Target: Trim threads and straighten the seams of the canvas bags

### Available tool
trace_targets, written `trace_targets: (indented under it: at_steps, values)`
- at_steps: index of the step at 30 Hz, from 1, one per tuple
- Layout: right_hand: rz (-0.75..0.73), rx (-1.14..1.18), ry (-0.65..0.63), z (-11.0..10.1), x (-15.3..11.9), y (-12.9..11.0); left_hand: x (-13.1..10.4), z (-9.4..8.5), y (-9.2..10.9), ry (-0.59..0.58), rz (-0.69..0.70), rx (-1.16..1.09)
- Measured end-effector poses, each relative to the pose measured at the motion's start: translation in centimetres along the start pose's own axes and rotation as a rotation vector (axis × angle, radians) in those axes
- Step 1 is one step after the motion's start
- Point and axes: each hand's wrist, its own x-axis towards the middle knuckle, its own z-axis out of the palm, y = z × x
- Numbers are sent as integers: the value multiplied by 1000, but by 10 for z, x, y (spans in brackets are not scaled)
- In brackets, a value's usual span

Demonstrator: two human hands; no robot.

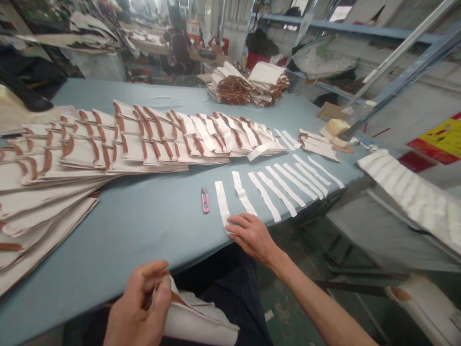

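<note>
My left hand is closed on a folded cream fabric piece with a brown edge, held low in front of the table's near edge. Fingertips of my right hand rest on the lower end of a white strip lying on the blue-covered table. More white strips lie side by side to its right. Pink thread snips lie just left of the touched strip. Behind them, overlapping cream fabric pieces with brown edges spread across the table, some with white strips on top.
Two stacks of folded fabric stand at the table's far side. At the right are a small fabric piece, a metal rack and a lower surface with white pieces. A person sits in the background.
</note>
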Motion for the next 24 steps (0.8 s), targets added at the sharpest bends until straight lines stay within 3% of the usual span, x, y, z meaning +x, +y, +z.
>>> trace_targets:
  at_steps: [4, 7, 9, 11, 14, 18, 24]
  values:
    - [193, 208, 163, 8, 7, -22, 15, 22, -1, -384, -157, -344]
    - [375, 404, 289, 16, 6, -56, 24, 52, 2, -706, -451, -824]
    - [461, 527, 333, 18, -1, -80, 27, 67, 6, -792, -513, -1003]
    - [517, 613, 355, 18, -11, -102, 27, 75, 10, -806, -501, -1110]
    - [649, 858, 402, 19, -28, -127, 22, 72, 13, -790, -492, -1227]
    - [852, 1143, 452, 28, -50, -147, 12, 53, 15, -702, -505, -1282]
    - [896, 1186, 324, 49, -70, -153, -1, 14, 14, -510, -407, -1212]
